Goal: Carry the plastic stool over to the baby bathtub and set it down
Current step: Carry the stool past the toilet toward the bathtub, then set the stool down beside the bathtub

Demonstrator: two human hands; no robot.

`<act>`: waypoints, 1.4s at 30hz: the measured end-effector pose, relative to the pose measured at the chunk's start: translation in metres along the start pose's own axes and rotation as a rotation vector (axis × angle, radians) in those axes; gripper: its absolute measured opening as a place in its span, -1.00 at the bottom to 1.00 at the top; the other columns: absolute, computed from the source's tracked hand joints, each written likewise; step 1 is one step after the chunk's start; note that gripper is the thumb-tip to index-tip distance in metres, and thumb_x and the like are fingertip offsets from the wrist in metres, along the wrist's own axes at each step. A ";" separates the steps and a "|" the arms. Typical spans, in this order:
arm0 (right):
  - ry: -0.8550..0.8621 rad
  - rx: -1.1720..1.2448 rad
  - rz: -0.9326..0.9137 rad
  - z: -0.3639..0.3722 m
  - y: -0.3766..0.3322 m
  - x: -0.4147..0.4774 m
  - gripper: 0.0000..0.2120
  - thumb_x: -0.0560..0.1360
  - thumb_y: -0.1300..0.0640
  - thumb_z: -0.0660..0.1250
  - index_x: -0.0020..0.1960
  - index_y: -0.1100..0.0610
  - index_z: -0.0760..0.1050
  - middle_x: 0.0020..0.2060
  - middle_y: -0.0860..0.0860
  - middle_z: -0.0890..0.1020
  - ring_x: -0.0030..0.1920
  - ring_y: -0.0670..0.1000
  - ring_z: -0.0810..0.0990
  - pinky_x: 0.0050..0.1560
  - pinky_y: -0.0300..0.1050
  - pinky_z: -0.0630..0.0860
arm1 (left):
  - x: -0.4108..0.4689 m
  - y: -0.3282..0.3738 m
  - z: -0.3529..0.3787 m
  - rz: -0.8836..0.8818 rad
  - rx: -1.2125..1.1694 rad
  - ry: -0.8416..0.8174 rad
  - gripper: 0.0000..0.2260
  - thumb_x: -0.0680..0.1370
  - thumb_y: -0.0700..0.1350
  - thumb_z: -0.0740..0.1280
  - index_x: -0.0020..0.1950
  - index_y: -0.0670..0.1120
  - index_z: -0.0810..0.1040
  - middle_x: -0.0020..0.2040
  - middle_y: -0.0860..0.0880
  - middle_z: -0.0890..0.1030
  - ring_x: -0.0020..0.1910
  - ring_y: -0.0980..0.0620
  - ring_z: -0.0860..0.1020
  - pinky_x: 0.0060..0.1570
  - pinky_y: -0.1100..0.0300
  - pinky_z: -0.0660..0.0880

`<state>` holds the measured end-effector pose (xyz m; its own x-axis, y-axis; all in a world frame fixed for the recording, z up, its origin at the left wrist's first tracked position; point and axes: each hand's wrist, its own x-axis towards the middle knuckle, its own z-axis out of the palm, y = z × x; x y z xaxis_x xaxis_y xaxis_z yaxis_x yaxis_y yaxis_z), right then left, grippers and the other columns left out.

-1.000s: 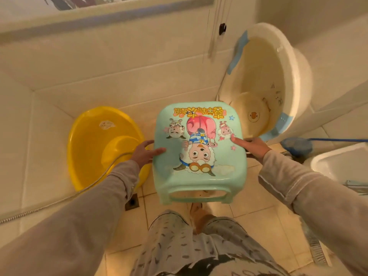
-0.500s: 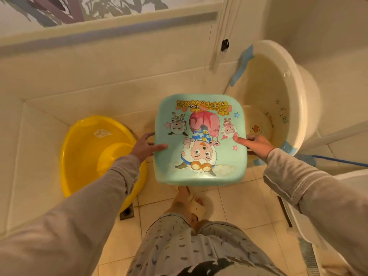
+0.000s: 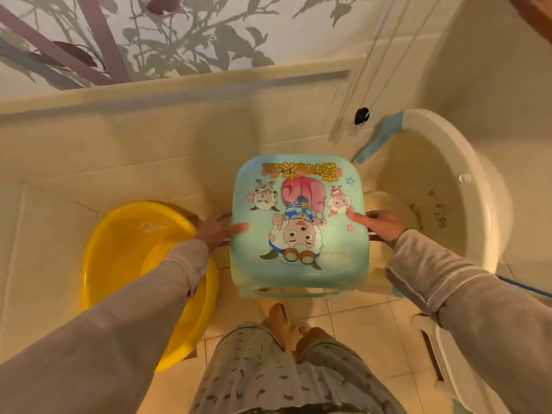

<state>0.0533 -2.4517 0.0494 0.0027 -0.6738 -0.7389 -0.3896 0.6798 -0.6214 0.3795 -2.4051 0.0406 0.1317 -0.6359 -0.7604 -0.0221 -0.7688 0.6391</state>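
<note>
Two hands gripping mint-green plastic stool point(image 3: 300, 225), cartoon-printed seat

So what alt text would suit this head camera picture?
Two hands, left hand and right hand, grip a green cartoon stool by its sides, between a yellow basin and a cream baby bathtub leaning on the wall.

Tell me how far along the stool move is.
Done: the stool is up and carried close beside the baby bathtub leaning at the wall. In hand: left hand and right hand grip its sides above the floor tiles. Left: setting it down.
</note>
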 end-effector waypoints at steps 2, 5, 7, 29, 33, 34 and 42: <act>0.001 -0.023 -0.013 -0.002 -0.002 0.009 -0.57 0.38 -0.02 0.39 0.10 0.25 0.52 -0.03 0.10 0.62 -0.02 0.09 0.58 0.07 -0.04 0.53 | 0.010 0.004 -0.001 -0.006 0.021 0.003 -0.39 0.38 -0.19 0.45 0.39 -0.14 0.32 0.32 -0.22 0.48 0.26 -0.22 0.47 0.02 0.05 0.44; -0.016 -0.031 -0.005 -0.007 0.000 0.017 -0.60 0.39 0.02 0.39 0.13 0.22 0.52 0.00 0.10 0.62 0.03 0.09 0.57 0.17 0.02 0.50 | 0.019 0.007 0.003 -0.027 0.058 -0.023 -0.34 0.35 -0.19 0.48 0.40 -0.12 0.31 0.31 -0.21 0.48 0.29 -0.20 0.44 0.17 -0.03 0.45; -0.043 -0.016 0.014 -0.010 0.002 0.022 -0.60 0.38 0.05 0.40 0.15 0.21 0.51 0.01 0.08 0.61 0.03 0.08 0.57 0.09 -0.02 0.51 | 0.025 0.007 0.006 -0.047 0.075 -0.033 -0.33 0.33 -0.19 0.49 0.40 -0.12 0.33 0.30 -0.21 0.49 0.28 -0.20 0.45 0.24 -0.07 0.44; -0.289 -0.004 0.124 -0.028 0.038 0.220 -0.71 0.39 0.05 0.38 0.09 0.10 0.50 -0.07 -0.05 0.65 -0.06 -0.07 0.61 -0.19 -0.18 0.50 | 0.180 -0.053 0.066 -0.252 -0.076 0.040 -0.44 0.36 -0.17 0.46 0.34 -0.14 0.39 0.12 -0.09 0.57 0.16 -0.11 0.51 0.09 0.05 0.44; -0.288 0.005 0.121 -0.018 0.067 0.265 -0.79 0.40 0.08 0.38 0.03 0.07 0.54 -0.11 -0.10 0.66 -0.15 -0.16 0.65 -0.23 -0.25 0.52 | 0.222 -0.079 0.075 -0.239 -0.097 0.019 -0.43 0.37 -0.19 0.45 0.34 -0.12 0.37 0.11 -0.05 0.57 0.12 -0.05 0.52 0.04 0.11 0.43; -0.292 0.008 0.117 -0.016 0.074 0.274 -0.84 0.40 0.09 0.38 -0.02 0.03 0.55 -0.13 -0.12 0.66 -0.18 -0.19 0.66 -0.25 -0.27 0.53 | 0.232 -0.085 0.077 -0.236 -0.098 0.008 -0.42 0.37 -0.19 0.45 0.35 -0.12 0.36 0.13 -0.06 0.57 0.13 -0.05 0.52 0.05 0.10 0.44; -0.273 0.019 0.117 -0.002 0.111 0.324 -0.84 0.38 0.14 0.40 -0.05 0.05 0.52 -0.12 -0.06 0.63 -0.12 -0.09 0.61 -0.20 -0.18 0.53 | 0.282 -0.129 0.088 -0.306 -0.145 0.006 -0.51 0.38 -0.22 0.44 0.28 -0.05 0.41 0.12 -0.04 0.59 0.19 -0.09 0.51 0.21 -0.12 0.44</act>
<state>0.0088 -2.5950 -0.2588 0.2073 -0.4899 -0.8468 -0.3847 0.7550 -0.5310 0.3327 -2.4907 -0.2666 0.1165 -0.3764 -0.9191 0.1607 -0.9061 0.3914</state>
